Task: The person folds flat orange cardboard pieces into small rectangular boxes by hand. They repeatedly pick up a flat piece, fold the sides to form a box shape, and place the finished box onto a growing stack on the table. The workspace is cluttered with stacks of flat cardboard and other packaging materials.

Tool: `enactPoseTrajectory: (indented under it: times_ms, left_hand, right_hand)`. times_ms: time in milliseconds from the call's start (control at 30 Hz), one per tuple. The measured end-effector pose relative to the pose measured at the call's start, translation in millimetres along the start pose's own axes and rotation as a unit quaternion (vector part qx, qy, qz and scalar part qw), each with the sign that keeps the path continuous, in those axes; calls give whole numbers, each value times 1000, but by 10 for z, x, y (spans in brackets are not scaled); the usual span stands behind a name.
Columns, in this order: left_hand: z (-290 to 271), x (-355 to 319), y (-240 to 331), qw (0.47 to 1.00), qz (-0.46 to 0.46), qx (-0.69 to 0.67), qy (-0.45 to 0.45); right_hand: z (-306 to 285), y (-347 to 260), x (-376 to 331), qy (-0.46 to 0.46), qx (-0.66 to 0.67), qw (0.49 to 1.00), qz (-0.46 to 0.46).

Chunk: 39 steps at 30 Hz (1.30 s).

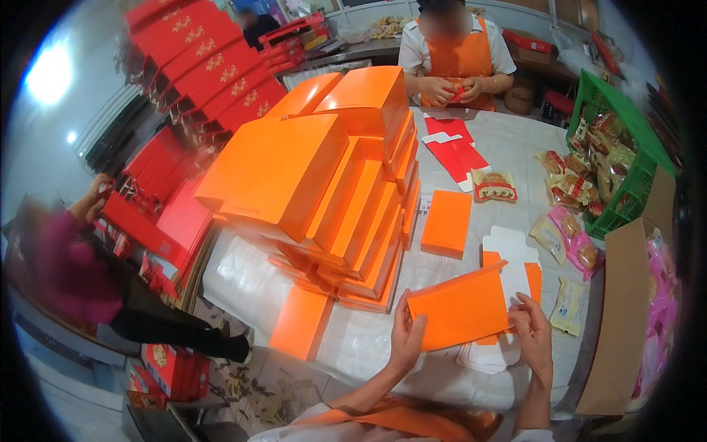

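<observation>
An orange carton is held tilted above the near part of the table. My left hand grips its left end, thumb on the front face. At the carton's right end, my right hand has its fingers bent and pressed together at the edge, by a white inner flap. Flat unfolded cartons with white insides lie under and behind it. A closed orange box rests just beyond. To the left rises a tall stack of orange boxes, with one more orange box at its foot.
Wrapped pastries lie on the table's right side. Beyond them are a green crate of pastries and a cardboard box. Across the table, a co-worker in an orange apron handles something red. Another person stands left, near stacked red boxes.
</observation>
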<state>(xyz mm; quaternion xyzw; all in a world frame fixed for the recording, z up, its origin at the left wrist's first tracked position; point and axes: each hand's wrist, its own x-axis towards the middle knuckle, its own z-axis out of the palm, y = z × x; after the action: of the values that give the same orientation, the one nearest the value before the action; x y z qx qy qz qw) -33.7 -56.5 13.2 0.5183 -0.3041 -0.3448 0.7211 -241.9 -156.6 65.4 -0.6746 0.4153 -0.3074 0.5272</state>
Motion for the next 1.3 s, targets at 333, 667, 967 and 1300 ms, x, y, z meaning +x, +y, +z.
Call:
enactPoseTrajectory:
  times_ms: [333, 667, 967, 1300]
  left_hand:
    - [-166, -727, -184, 975, -96, 81, -182]
    - [-137, -677, 136, 940, -164, 129, -268]
    - [-186, -640, -59, 961, -105, 88, -239]
    - [-187, -680, -83, 956, 2, 159, -247]
  right_hand:
    - [227, 81, -303, 90, 195, 976, -44]
    - [440, 172, -702, -160, 70, 984, 30]
    - [712, 528, -873, 96, -28, 972, -212]
    - [883, 433, -958, 53, 263, 961, -66]
